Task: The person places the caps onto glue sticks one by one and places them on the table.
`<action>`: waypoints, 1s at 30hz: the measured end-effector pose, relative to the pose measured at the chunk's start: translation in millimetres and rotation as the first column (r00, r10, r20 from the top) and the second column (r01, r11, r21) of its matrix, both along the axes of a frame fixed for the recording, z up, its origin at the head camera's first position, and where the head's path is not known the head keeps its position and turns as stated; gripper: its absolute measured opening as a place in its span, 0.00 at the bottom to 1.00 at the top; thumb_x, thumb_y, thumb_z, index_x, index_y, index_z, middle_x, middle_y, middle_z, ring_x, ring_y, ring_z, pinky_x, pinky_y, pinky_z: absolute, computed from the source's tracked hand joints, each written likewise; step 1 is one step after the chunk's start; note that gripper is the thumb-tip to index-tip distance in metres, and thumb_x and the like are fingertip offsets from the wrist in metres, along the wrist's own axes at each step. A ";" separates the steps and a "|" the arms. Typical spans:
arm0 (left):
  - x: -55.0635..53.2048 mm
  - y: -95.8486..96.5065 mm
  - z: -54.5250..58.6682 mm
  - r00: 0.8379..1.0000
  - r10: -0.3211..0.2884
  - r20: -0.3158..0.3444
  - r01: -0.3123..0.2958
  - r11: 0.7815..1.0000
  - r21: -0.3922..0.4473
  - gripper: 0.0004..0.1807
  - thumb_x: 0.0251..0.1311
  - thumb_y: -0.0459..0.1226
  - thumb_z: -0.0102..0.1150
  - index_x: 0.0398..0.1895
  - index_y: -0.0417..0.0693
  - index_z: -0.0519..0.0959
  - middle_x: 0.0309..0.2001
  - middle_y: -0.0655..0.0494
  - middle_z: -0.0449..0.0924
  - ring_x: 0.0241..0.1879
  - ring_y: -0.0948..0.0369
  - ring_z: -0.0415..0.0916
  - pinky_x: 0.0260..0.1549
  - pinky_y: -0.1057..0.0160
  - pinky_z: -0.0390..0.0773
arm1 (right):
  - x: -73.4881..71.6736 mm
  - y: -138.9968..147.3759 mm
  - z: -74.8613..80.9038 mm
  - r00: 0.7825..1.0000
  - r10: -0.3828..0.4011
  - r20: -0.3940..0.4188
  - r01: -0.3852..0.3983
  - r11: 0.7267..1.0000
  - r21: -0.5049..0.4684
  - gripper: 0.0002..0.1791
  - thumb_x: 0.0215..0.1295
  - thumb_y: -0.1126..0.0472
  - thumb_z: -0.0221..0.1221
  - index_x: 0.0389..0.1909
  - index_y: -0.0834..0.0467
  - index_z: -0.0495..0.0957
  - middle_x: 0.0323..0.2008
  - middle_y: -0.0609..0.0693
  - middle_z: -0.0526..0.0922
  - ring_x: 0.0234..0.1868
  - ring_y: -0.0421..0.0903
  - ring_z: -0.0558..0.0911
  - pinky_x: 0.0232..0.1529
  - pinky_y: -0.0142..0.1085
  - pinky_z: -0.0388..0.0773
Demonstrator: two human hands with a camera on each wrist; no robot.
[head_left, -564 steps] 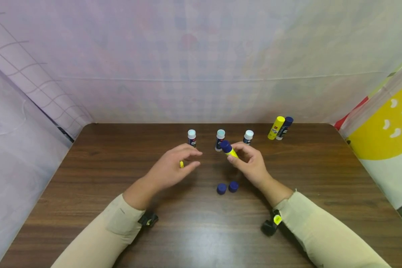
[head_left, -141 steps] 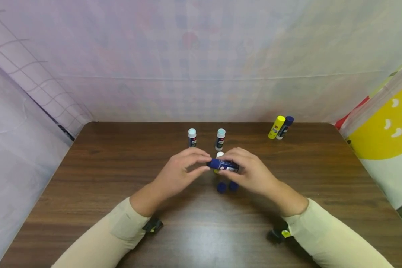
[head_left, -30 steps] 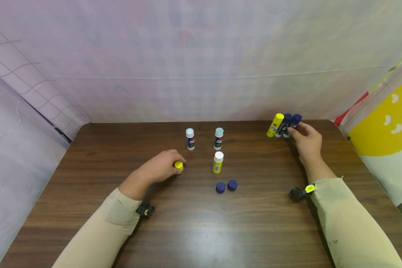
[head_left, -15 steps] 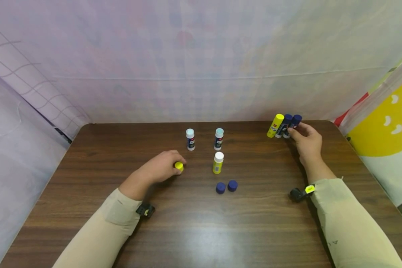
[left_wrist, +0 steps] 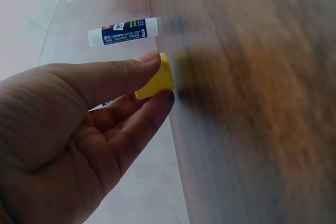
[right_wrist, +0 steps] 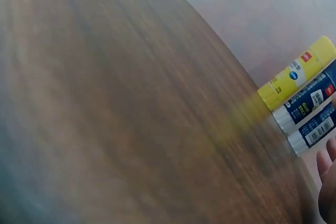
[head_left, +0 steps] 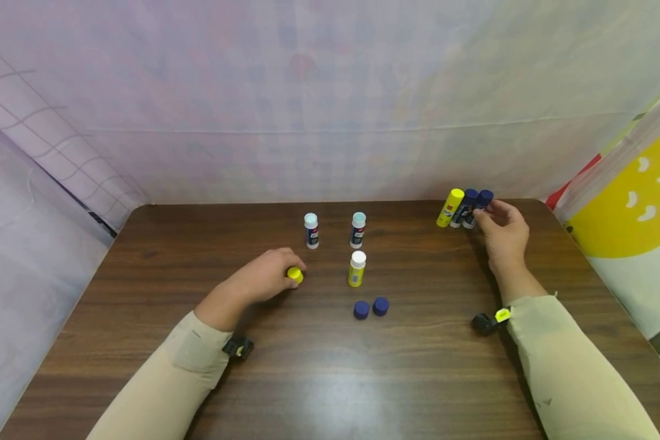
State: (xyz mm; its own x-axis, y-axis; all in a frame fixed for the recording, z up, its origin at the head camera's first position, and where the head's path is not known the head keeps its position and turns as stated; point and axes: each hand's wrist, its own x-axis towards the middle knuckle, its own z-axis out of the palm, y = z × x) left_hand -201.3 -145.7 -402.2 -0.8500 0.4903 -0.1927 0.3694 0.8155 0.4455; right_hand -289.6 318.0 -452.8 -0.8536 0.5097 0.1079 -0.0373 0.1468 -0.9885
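Note:
My left hand (head_left: 261,275) pinches a yellow glue stick cap (head_left: 294,275) between thumb and fingers. In the left wrist view that cap (left_wrist: 160,80) is right at the tabletop. At the back right, my right hand (head_left: 506,235) holds a navy glue stick (head_left: 483,200) with a navy cap, upright at the end of a row. Beside it stand another navy glue stick (head_left: 465,208) and a yellow one (head_left: 450,208), both capped. The right wrist view shows their lower ends (right_wrist: 294,114) on the table, with only some right fingertips (right_wrist: 326,163) visible.
Two uncapped navy glue sticks, left (head_left: 311,231) and right (head_left: 357,230), stand near the back middle. In front of them is an uncapped yellow glue stick (head_left: 356,269). Nearer still lie two navy caps (head_left: 361,310) on the wooden table (head_left: 286,379). A cloth curtain (head_left: 308,153) hangs behind.
Since 4.7 seconds ago, my right hand has carried the capped navy glue stick to the back-right row. My left hand has moved left and down to the yellow cap. Little differs over the last second.

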 end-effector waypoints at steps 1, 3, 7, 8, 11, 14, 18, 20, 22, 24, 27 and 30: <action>-0.1 0.2 -0.1 1.000 0.001 0.000 -0.001 1.000 0.004 0.17 0.68 0.33 0.66 0.59 0.43 0.83 0.56 0.49 0.82 0.51 0.56 0.79 0.54 0.54 0.82 | 0.5 -1.0 -0.1 1.000 -0.009 -0.006 0.009 1.000 -0.005 0.25 0.63 0.62 0.72 0.61 0.58 0.80 0.44 0.37 0.83 0.46 0.33 0.80 0.42 0.18 0.77; -0.2 0.6 -0.2 1.000 0.003 -0.005 -0.003 1.000 0.015 0.17 0.68 0.34 0.66 0.59 0.43 0.83 0.55 0.49 0.82 0.50 0.56 0.79 0.53 0.55 0.82 | 2.0 -3.0 0.4 0.999 -0.024 -0.022 0.024 1.000 -0.016 0.25 0.63 0.63 0.71 0.61 0.60 0.80 0.44 0.38 0.83 0.46 0.34 0.80 0.43 0.18 0.77; 0.5 1.5 0.3 1.000 0.004 -0.020 -0.004 0.999 0.045 0.17 0.69 0.34 0.66 0.59 0.43 0.83 0.55 0.50 0.82 0.50 0.57 0.78 0.53 0.55 0.82 | 5.8 -7.6 2.0 0.997 -0.056 -0.060 0.051 0.995 -0.085 0.25 0.62 0.66 0.71 0.60 0.62 0.79 0.43 0.42 0.82 0.44 0.35 0.79 0.42 0.19 0.78; 0.7 1.7 0.7 1.000 0.004 -0.027 -0.003 0.999 0.051 0.17 0.69 0.34 0.66 0.59 0.43 0.83 0.55 0.50 0.82 0.50 0.57 0.78 0.53 0.55 0.82 | 6.7 -8.7 2.2 0.996 -0.061 -0.060 0.055 0.994 -0.092 0.24 0.61 0.66 0.71 0.59 0.62 0.79 0.43 0.43 0.81 0.44 0.35 0.79 0.41 0.18 0.78; 1.4 3.2 2.0 0.999 0.011 -0.034 -0.009 0.998 0.065 0.17 0.69 0.35 0.66 0.59 0.43 0.83 0.56 0.50 0.81 0.52 0.57 0.79 0.55 0.55 0.82 | 9.0 -11.9 2.1 0.996 -0.076 -0.047 0.071 0.994 -0.088 0.20 0.61 0.65 0.72 0.53 0.58 0.79 0.39 0.42 0.79 0.40 0.35 0.77 0.36 0.18 0.77; 1.9 5.7 3.6 0.999 0.033 -0.026 -0.030 0.996 0.080 0.17 0.70 0.35 0.65 0.60 0.43 0.83 0.58 0.51 0.81 0.54 0.56 0.79 0.57 0.54 0.82 | 9.7 -13.9 -1.0 0.995 -0.092 -0.038 0.090 0.995 -0.039 0.15 0.61 0.64 0.72 0.46 0.54 0.79 0.35 0.41 0.78 0.37 0.35 0.75 0.34 0.19 0.74; 2.0 8.3 4.6 0.998 0.053 -0.023 -0.051 0.994 0.095 0.17 0.70 0.35 0.65 0.60 0.43 0.82 0.58 0.51 0.81 0.56 0.56 0.79 0.59 0.53 0.81 | 12.3 -18.8 -2.5 0.992 -0.110 -0.068 0.111 0.994 0.005 0.12 0.62 0.62 0.71 0.40 0.51 0.78 0.32 0.39 0.76 0.35 0.35 0.73 0.35 0.22 0.72; 2.0 8.7 4.6 0.998 0.058 -0.028 -0.055 0.994 0.100 0.17 0.71 0.35 0.65 0.60 0.43 0.82 0.58 0.51 0.81 0.56 0.56 0.79 0.59 0.53 0.82 | 13.9 -21.8 -1.9 0.988 -0.121 -0.093 0.123 0.992 0.016 0.11 0.63 0.62 0.71 0.38 0.50 0.77 0.31 0.39 0.75 0.34 0.35 0.73 0.35 0.23 0.72; 2.3 9.0 5.2 0.998 0.060 -0.035 -0.056 0.993 0.104 0.17 0.71 0.35 0.65 0.61 0.42 0.82 0.58 0.51 0.81 0.56 0.56 0.79 0.60 0.53 0.82 | 15.4 -25.7 -0.7 0.982 -0.131 -0.136 0.134 0.991 0.011 0.11 0.63 0.62 0.71 0.37 0.49 0.77 0.30 0.38 0.75 0.34 0.35 0.73 0.35 0.24 0.71; 2.0 9.2 5.2 0.997 0.063 -0.047 -0.058 0.992 0.111 0.18 0.71 0.35 0.65 0.61 0.42 0.82 0.58 0.51 0.81 0.57 0.56 0.79 0.61 0.52 0.82 | 16.7 -30.0 0.7 0.973 -0.136 -0.186 0.142 0.990 0.019 0.11 0.63 0.62 0.71 0.35 0.49 0.77 0.29 0.38 0.75 0.33 0.35 0.73 0.35 0.24 0.72; 1.7 8.8 4.9 0.995 0.065 -0.073 -0.056 0.991 0.123 0.18 0.70 0.35 0.65 0.61 0.42 0.82 0.58 0.50 0.81 0.56 0.55 0.80 0.60 0.52 0.82 | 19.8 -38.2 4.4 0.956 -0.116 -0.268 0.130 0.991 0.034 0.10 0.63 0.63 0.71 0.34 0.50 0.78 0.28 0.37 0.76 0.32 0.34 0.74 0.34 0.24 0.72; 1.8 8.4 5.0 0.993 0.070 -0.094 -0.056 0.988 0.141 0.17 0.70 0.34 0.66 0.60 0.42 0.83 0.57 0.50 0.82 0.55 0.55 0.80 0.59 0.53 0.83 | 23.0 -46.5 9.4 0.943 -0.072 -0.325 0.092 0.995 0.047 0.10 0.64 0.64 0.71 0.34 0.49 0.78 0.28 0.38 0.77 0.31 0.35 0.75 0.32 0.23 0.72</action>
State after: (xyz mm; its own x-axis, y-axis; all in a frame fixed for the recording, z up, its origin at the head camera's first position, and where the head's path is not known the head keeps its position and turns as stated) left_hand -199.5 -137.3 -397.3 -0.8916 0.4510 -0.0410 0.3666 0.7719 0.5194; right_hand -266.6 271.5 -443.3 -0.7236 0.5603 0.4031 -0.3376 0.2221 -0.9147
